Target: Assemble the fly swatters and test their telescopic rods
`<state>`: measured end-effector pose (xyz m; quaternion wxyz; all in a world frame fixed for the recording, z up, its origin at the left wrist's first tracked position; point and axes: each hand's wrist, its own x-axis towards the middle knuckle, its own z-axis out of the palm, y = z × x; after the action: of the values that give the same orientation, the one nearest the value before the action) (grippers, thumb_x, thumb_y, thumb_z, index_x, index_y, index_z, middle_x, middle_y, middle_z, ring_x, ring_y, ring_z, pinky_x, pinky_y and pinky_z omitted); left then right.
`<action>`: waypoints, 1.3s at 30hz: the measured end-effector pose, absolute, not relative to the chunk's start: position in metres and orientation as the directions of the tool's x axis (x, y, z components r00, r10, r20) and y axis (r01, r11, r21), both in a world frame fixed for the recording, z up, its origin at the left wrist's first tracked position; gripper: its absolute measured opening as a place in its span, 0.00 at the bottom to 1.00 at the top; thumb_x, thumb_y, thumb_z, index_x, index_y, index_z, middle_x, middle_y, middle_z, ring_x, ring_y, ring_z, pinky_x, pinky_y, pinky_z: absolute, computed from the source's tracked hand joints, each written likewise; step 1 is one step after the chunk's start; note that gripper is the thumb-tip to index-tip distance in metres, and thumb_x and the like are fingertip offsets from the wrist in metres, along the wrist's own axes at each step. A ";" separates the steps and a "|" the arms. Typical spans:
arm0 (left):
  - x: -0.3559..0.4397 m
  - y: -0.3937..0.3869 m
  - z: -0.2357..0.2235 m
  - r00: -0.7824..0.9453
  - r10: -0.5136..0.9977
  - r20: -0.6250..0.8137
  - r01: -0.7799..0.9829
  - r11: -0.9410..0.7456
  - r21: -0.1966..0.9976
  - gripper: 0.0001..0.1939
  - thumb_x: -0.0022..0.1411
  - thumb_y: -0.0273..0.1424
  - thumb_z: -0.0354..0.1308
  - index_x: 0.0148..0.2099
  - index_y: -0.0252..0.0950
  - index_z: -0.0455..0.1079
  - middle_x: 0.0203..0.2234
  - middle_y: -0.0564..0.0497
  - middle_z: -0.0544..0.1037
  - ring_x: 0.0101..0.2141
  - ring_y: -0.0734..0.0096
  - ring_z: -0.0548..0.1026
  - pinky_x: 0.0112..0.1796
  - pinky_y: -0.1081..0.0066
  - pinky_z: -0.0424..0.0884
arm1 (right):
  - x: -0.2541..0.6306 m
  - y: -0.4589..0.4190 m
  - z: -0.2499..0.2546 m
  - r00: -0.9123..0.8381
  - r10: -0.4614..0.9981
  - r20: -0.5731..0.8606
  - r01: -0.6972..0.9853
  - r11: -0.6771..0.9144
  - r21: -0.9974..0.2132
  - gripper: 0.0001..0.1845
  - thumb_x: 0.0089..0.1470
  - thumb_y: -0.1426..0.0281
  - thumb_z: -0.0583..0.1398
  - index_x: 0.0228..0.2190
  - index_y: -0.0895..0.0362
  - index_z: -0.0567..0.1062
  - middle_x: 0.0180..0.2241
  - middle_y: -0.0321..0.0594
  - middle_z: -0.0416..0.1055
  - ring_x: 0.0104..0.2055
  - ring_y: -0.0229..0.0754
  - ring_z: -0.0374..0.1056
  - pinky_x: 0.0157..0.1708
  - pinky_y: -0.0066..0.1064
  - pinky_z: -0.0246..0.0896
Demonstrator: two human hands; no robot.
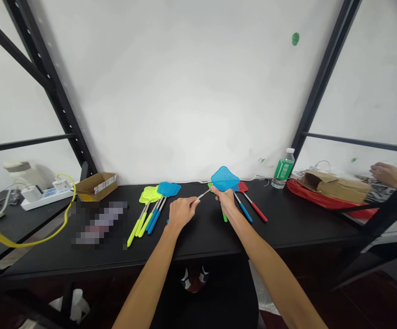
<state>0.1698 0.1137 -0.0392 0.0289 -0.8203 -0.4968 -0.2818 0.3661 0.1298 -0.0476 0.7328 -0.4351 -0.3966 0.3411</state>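
A blue fly swatter (224,176) is held above the black table by both my hands. My left hand (183,211) is closed around its handle end, and a bit of blue shows below the fist. My right hand (224,197) grips it close to the mesh head, with the thin metal rod between the two hands. Beneath and beside my right hand lie a green swatter (224,216), another blue swatter (246,213) and a red swatter (260,213). To the left of my left hand are yellow swatters (149,193) and blue swatters (168,188), side by side.
An open cardboard box (97,186) and a power strip (44,199) with a yellow cable (66,219) are at left. A water bottle (283,169) stands at right, near a brown carton (335,186) on red plastic. Another person's hand (388,173) shows at far right.
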 end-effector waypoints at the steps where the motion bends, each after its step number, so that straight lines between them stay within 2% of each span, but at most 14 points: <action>1: 0.168 0.116 -0.040 0.336 0.794 0.507 0.830 -0.504 0.240 0.20 0.69 0.47 0.46 0.48 0.48 0.77 0.36 0.49 0.82 0.39 0.60 0.78 0.33 0.70 0.60 | 0.368 0.131 -0.047 0.477 0.838 0.267 -0.167 0.384 -0.908 0.18 0.33 0.60 0.72 0.23 0.61 0.78 0.27 0.43 0.76 0.24 0.36 0.62 0.18 0.27 0.52; 5: 0.162 0.123 -0.042 0.306 0.782 0.544 0.819 -0.507 0.268 0.18 0.68 0.45 0.49 0.49 0.47 0.77 0.42 0.50 0.82 0.42 0.61 0.77 0.35 0.70 0.62 | 0.377 0.135 -0.048 0.558 0.797 0.230 -0.209 0.403 -0.891 0.19 0.31 0.61 0.73 0.23 0.61 0.77 0.26 0.42 0.75 0.22 0.34 0.59 0.17 0.27 0.51; 11: 0.160 0.122 -0.040 0.313 0.778 0.545 0.818 -0.512 0.261 0.17 0.68 0.43 0.50 0.48 0.46 0.77 0.40 0.50 0.82 0.41 0.62 0.77 0.34 0.70 0.62 | 0.379 0.135 -0.048 0.577 0.788 0.216 -0.266 0.432 -0.862 0.22 0.31 0.59 0.73 0.27 0.60 0.77 0.28 0.41 0.74 0.22 0.33 0.58 0.17 0.25 0.50; 16: 0.165 0.114 -0.038 0.329 0.760 0.560 0.809 -0.533 0.248 0.15 0.68 0.40 0.49 0.48 0.45 0.75 0.38 0.50 0.81 0.39 0.63 0.77 0.34 0.70 0.62 | 0.364 0.127 -0.047 0.345 0.887 0.306 -0.270 0.406 -0.873 0.23 0.42 0.52 0.68 0.34 0.57 0.79 0.36 0.43 0.76 0.23 0.32 0.61 0.17 0.24 0.51; 19: 0.167 0.112 -0.038 0.354 0.741 0.570 0.790 -0.563 0.243 0.14 0.67 0.37 0.50 0.50 0.45 0.73 0.39 0.51 0.81 0.40 0.64 0.77 0.35 0.71 0.63 | 0.351 0.123 -0.049 0.202 0.930 0.309 -0.217 0.350 -0.911 0.25 0.47 0.49 0.64 0.35 0.57 0.79 0.37 0.44 0.77 0.23 0.32 0.62 0.16 0.24 0.51; 23: 0.169 0.111 -0.037 0.375 0.720 0.585 0.766 -0.596 0.242 0.16 0.67 0.33 0.50 0.54 0.45 0.70 0.41 0.51 0.80 0.40 0.66 0.77 0.35 0.71 0.63 | 0.343 0.123 -0.053 0.106 0.950 0.294 -0.171 0.309 -0.936 0.26 0.49 0.46 0.62 0.35 0.57 0.79 0.37 0.44 0.76 0.22 0.32 0.64 0.16 0.23 0.52; 28: 0.171 0.108 -0.035 0.385 0.719 0.578 0.767 -0.598 0.234 0.16 0.70 0.42 0.46 0.50 0.45 0.71 0.37 0.51 0.80 0.36 0.66 0.77 0.33 0.72 0.61 | 0.341 0.123 -0.056 -0.001 0.933 0.359 -0.094 0.357 -0.929 0.27 0.50 0.46 0.62 0.34 0.57 0.80 0.30 0.40 0.74 0.22 0.33 0.64 0.16 0.23 0.53; 32: 0.171 0.109 -0.035 0.383 0.751 0.539 0.799 -0.562 0.215 0.21 0.71 0.46 0.41 0.47 0.45 0.73 0.36 0.51 0.81 0.37 0.65 0.78 0.30 0.72 0.58 | 0.339 0.124 -0.056 0.054 0.934 0.353 -0.044 0.355 -0.934 0.28 0.48 0.44 0.61 0.29 0.58 0.80 0.27 0.42 0.74 0.21 0.34 0.64 0.16 0.24 0.52; 39: 0.168 0.120 -0.036 0.406 0.738 0.539 0.803 -0.570 0.176 0.21 0.71 0.46 0.41 0.47 0.47 0.74 0.38 0.50 0.81 0.37 0.66 0.77 0.30 0.72 0.57 | 0.344 0.130 -0.057 0.178 0.933 0.311 -0.117 0.334 -0.935 0.30 0.48 0.43 0.60 0.28 0.59 0.79 0.28 0.44 0.76 0.19 0.33 0.62 0.16 0.24 0.49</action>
<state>0.1684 0.1201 -0.0365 0.0555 -0.8366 -0.4605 -0.2914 0.3442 0.1303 -0.0569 0.6483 -0.4109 -0.4968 0.4051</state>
